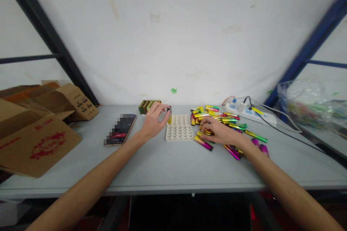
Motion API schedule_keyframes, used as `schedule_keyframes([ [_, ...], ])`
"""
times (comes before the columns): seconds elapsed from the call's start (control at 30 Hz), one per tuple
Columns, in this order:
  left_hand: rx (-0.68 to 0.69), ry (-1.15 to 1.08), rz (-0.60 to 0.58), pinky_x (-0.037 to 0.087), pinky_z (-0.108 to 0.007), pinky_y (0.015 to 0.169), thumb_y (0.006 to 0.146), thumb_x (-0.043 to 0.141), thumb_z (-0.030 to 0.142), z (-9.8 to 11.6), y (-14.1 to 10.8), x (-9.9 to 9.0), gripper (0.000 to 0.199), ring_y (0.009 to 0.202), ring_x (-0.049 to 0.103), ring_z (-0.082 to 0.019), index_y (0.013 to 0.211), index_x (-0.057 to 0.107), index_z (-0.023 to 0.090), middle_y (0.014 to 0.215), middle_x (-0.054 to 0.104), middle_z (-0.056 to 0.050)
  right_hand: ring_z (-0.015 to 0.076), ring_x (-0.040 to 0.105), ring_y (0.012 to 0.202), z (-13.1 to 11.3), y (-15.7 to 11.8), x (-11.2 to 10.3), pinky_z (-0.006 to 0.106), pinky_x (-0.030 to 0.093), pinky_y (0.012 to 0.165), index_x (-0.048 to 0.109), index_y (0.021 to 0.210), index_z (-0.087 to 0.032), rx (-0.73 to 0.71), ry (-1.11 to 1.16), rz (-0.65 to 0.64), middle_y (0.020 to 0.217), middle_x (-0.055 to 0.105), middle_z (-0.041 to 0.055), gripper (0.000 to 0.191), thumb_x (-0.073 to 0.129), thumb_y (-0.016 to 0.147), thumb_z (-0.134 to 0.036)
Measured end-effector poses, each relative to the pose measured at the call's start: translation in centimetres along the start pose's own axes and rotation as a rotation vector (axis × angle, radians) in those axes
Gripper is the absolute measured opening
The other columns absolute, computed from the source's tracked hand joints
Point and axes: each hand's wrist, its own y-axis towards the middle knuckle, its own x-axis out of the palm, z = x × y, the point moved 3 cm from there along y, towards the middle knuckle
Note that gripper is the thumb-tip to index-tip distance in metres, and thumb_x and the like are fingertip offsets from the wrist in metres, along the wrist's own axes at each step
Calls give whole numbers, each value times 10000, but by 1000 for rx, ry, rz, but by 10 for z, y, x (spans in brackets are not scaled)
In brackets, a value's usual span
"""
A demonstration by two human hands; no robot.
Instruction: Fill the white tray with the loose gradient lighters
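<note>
A white tray (179, 134) with rows of round holes lies mid-table. At its far left corner, my left hand (155, 121) pinches a small shiny yellow tube (170, 118) with a dark top, held upright; I cannot tell whether its lower end sits in a hole. To the tray's right lies a loose pile of shiny metallic tubes (204, 143) in gold, green, red and purple. My right hand (218, 131) reaches into the pile's near left side, its fingers curled round a gold tube (208, 132) that they partly cover.
A block of upright tubes (145, 107) stands behind my left hand. A phone (123, 130) lies left of my forearm. An open cardboard box (40, 130) fills the left side. On the right are a power strip (257, 115) with cables and a clear plastic bag (306, 101).
</note>
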Motion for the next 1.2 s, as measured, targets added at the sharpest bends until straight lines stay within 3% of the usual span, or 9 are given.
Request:
schedule_keyframes([
  [0.2,39,-93,13,504,-306,745,974,590,282,13,-3,6,134,767,592,-170,965,679,183,841,634,-36,227,682,888,-6,6,-8,354,552,807,607,1111,-200,126,141,120,991,720,89,224,496,1051,-386],
  [0.37,-153,-398,-140,577,-278,732,943,665,358,20,-11,27,189,777,675,-164,922,687,171,866,698,-52,283,658,1167,-13,8,-10,433,515,1004,630,1237,-211,102,191,257,1263,703,130,313,456,1063,-404],
  [0.43,-217,-487,-233,598,-284,759,919,702,390,24,-16,35,228,814,702,-171,975,700,169,915,730,-62,263,689,1072,-16,9,-7,410,555,927,630,1288,-221,93,255,223,1255,704,125,348,439,1066,-407],
  [0.5,-266,-557,-307,611,-293,785,895,737,415,27,-20,40,288,838,718,-175,1041,706,168,959,748,-67,202,701,839,-19,10,-2,341,582,743,619,1321,-230,106,347,158,1219,709,115,363,463,1056,-422],
  [0.6,-333,-648,-367,614,-300,812,853,787,422,29,-24,45,348,872,730,-182,1076,711,166,988,758,-69,144,644,667,-22,11,7,272,543,595,613,1267,-225,154,483,162,1096,722,80,349,591,998,-446],
  [0.73,-425,-802,-448,603,-297,826,790,850,393,29,-27,51,342,849,733,-182,998,735,148,930,767,-67,143,650,675,-21,13,13,260,542,597,634,1033,-216,198,569,261,936,696,35,285,702,922,-469],
  [0.83,-472,-860,-482,598,-299,822,766,871,375,27,-28,53,343,820,735,-183,984,752,137,884,771,-67,134,635,647,-19,13,12,254,533,572,644,962,-209,210,573,292,903,681,29,308,749,879,-487],
  [1.0,-506,-847,-456,601,-326,847,791,850,379,24,-24,50,409,843,740,-197,1104,755,134,907,766,-75,131,628,581,-14,11,7,258,525,540,646,995,-212,245,673,295,768,657,-8,341,782,845,-487],
  [1.2,-420,-749,-440,607,-306,771,831,792,452,25,-20,44,392,835,709,-185,1052,775,128,1022,717,-104,159,715,706,-11,11,8,293,598,672,681,1032,-206,239,796,332,870,733,33,308,768,867,-451],
])
